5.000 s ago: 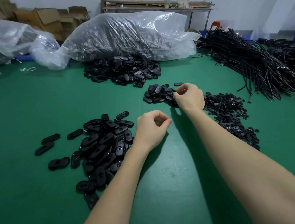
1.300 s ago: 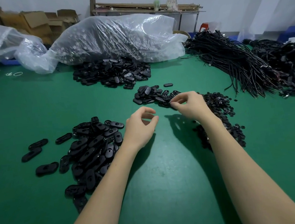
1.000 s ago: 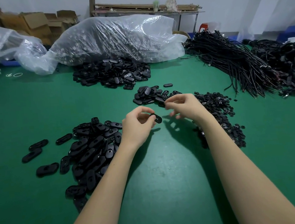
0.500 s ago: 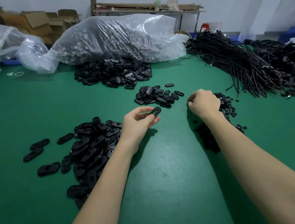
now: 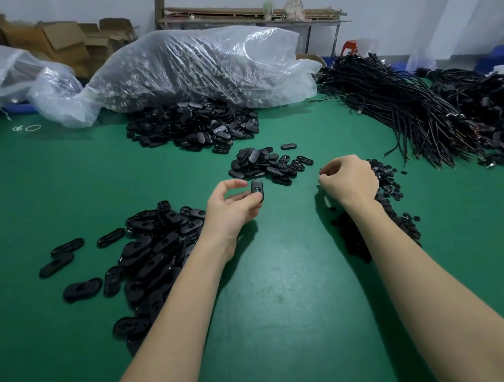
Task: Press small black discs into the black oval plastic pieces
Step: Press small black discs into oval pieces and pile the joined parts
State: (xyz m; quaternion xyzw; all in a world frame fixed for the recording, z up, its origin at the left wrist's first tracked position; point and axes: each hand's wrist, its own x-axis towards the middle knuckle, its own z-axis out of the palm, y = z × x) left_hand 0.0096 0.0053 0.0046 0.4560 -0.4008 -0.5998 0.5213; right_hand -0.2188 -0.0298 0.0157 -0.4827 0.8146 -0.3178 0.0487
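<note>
- Left hand [image 5: 230,206] pinched one black oval piece [image 5: 257,190] between thumb and fingertips, held upright above the green table [image 5: 284,294].
- Right hand [image 5: 349,180] was curled into a loose fist at the near edge of the small black discs [image 5: 387,185]; whether it held a disc could not be told, fingertips hidden.
- Just beyond the held piece lay a small cluster of oval pieces [image 5: 266,165]; farther beyond, a larger heap [image 5: 193,126] against a clear plastic bag [image 5: 203,67].
- To the left of the pinch, below the left wrist, a big pile of oval pieces [image 5: 152,254] spread over the table.
- Far right of both hands: bundled black cables [image 5: 405,107].
</note>
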